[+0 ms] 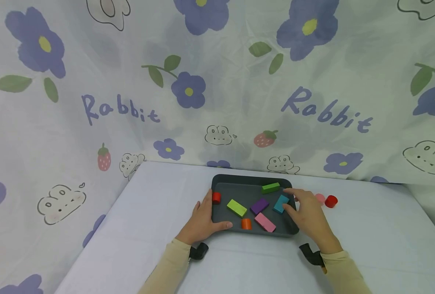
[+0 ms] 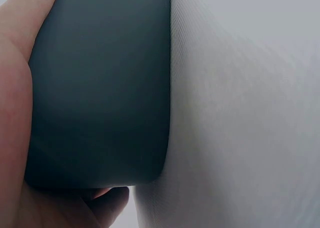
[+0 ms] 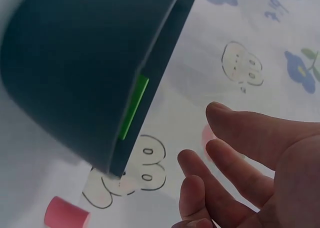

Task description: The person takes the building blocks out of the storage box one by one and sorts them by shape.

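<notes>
Though blocks [image 1: 237,208] slant, the tray [image 1: 241,192] stretches sideways.

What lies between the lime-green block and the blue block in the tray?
In the head view, a purple block lies between the lime-green block and the blue block.

Tray [image 1: 239,190]: dark, smooth, matt, even in finish; whether plastic or coated metal cannot be determined. Green block [image 1: 270,188]: smooth, slight sheen in the right wrist view. Lime block [image 1: 237,208], purple block [image 1: 259,206] and pink block [image 1: 265,222]: flat, matt faces; base material not determinable. Pink cylinder [image 3: 67,213]: smooth-sided, matt. Worktop [image 1: 258,265]: white cloth covering, matt, fine weave evident in the left wrist view. Backdrop [image 1: 232,102]: printed cloth, lightly wrinkled. Left sleeve [image 1: 169,265]: soft, matt cloth. Right wrist mount [image 1: 311,255]: black, plastic-looking.
</notes>
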`<state>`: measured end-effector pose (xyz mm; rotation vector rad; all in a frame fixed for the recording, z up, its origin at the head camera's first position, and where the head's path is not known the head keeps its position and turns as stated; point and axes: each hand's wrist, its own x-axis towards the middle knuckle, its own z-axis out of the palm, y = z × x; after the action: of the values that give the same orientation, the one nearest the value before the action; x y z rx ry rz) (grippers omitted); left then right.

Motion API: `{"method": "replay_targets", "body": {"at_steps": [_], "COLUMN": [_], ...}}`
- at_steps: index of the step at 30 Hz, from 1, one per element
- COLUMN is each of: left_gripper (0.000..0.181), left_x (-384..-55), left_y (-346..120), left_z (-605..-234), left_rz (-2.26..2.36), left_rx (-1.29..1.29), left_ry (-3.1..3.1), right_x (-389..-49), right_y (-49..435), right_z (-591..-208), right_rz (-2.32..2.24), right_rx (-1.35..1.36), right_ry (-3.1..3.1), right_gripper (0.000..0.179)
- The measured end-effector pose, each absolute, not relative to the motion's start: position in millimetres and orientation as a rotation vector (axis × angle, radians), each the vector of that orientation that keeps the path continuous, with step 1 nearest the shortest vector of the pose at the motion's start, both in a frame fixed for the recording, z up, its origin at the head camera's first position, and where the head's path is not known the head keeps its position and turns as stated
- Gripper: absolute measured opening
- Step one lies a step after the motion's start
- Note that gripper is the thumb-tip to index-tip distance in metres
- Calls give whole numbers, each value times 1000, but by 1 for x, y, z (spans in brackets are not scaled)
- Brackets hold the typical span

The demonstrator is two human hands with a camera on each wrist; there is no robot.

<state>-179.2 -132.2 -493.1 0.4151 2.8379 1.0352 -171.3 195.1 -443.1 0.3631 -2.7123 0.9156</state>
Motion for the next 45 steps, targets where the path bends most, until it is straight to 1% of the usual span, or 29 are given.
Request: {"method": "replay_targets", "body": {"at_steps": [23, 31, 37, 45], "left_gripper": [124, 123, 123, 123], "left_x": [-178, -178, -177, -177], "left_y": [-132, -131, -131, -132], "left_z": [-490, -490, -489, -490], "left_rz": [1050, 1049, 1047, 1048], "left_rx": [411, 409, 413, 422], "left_ry": [2833, 2830, 2832, 2834], "right_x": [-163, -165, -169, -177], "right_y": [147, 139, 136, 128], "right_z": [-448, -450, -452, -451], "right_rz": [1046, 1022, 1040, 1099], "right_rx": [608, 729, 871, 956], "right_ry": [-2765, -2785, -2782, -2897], "right_gripper": [42, 36, 35, 35]}}
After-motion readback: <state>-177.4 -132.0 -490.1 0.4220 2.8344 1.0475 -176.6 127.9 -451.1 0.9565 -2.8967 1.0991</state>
